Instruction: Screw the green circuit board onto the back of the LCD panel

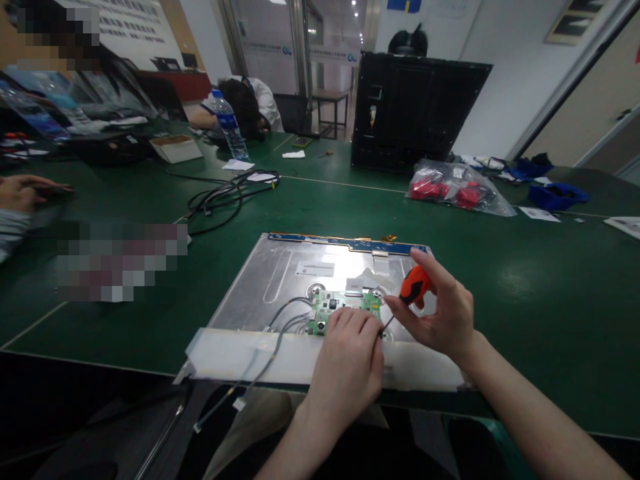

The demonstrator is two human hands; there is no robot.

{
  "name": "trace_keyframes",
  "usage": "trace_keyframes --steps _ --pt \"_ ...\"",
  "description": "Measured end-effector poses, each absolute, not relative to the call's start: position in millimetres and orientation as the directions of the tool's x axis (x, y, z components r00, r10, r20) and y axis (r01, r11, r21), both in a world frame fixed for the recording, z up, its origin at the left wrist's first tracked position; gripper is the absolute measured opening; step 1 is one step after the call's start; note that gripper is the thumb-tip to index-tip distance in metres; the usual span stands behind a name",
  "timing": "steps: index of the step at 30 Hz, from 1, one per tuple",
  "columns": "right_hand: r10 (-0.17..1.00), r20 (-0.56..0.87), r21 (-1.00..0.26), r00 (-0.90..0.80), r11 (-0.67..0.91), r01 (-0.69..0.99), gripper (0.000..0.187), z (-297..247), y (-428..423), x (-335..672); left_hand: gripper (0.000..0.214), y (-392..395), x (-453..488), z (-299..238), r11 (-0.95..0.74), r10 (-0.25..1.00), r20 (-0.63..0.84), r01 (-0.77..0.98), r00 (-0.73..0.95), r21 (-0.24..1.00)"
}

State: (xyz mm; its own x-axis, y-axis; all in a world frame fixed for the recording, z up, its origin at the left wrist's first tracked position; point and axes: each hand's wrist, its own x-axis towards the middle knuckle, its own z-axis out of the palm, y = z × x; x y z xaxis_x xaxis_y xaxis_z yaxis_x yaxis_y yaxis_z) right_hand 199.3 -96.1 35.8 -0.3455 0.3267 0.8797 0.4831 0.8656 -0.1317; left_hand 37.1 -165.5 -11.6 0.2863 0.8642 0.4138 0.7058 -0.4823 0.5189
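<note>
A silver metal panel (pixel 280 273) lies flat on the green table (pixel 525 280), its near edge over the table's front. A small green circuit board (pixel 334 307) sits on the panel, with grey cables (pixel 280 320) running off to the left. My left hand (pixel 347 367) rests on the board's near side, fingers curled down against it. My right hand (pixel 443 313) is closed around a screwdriver with an orange and black handle (pixel 414 287); its thin shaft angles down toward the board next to my left fingers.
A black monitor housing (pixel 415 107) stands upright at the back. Beside it lies a clear bag of red parts (pixel 457 190). Black cables (pixel 225 197), a water bottle (pixel 227 123) and a person slumped on the table are further back. Another person's hand (pixel 25 190) rests at the left edge.
</note>
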Motion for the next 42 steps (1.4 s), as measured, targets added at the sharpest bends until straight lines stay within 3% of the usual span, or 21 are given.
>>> trace_keyframes --steps 14,19,22,32,37,42 --pt "0.362 0.857 -0.146 -0.365 0.852 0.503 0.074 38.9 -99.3 200.9 0.017 -166.4 37.3 -12.3 -0.482 0.863 0.415 0.713 0.288 0.508" --pt "0.368 0.877 -0.236 -0.31 0.89 0.389 0.081 26.2 -96.9 201.7 0.018 -166.2 37.3 -11.6 -0.49 0.859 0.421 0.702 0.29 0.516" --pt "0.386 0.864 -0.271 -0.324 0.897 0.348 0.075 24.7 -96.4 202.5 0.019 -166.4 37.3 -11.0 -0.485 0.864 0.41 0.7 0.291 0.524" --pt "0.308 0.878 -0.13 -0.367 0.89 0.438 0.072 34.1 -94.6 201.3 0.016 -165.8 36.9 -13.7 -0.489 0.859 0.421 0.705 0.29 0.513" --pt "0.349 0.868 -0.144 -0.354 0.858 0.493 0.072 32.6 -98.5 199.8 0.017 -166.3 37.3 -12.9 -0.481 0.866 0.407 0.704 0.289 0.523" --pt "0.366 0.876 -0.227 -0.315 0.888 0.4 0.075 28.5 -98.5 199.3 0.018 -166.4 36.7 -12.3 -0.484 0.864 0.415 0.701 0.285 0.524"
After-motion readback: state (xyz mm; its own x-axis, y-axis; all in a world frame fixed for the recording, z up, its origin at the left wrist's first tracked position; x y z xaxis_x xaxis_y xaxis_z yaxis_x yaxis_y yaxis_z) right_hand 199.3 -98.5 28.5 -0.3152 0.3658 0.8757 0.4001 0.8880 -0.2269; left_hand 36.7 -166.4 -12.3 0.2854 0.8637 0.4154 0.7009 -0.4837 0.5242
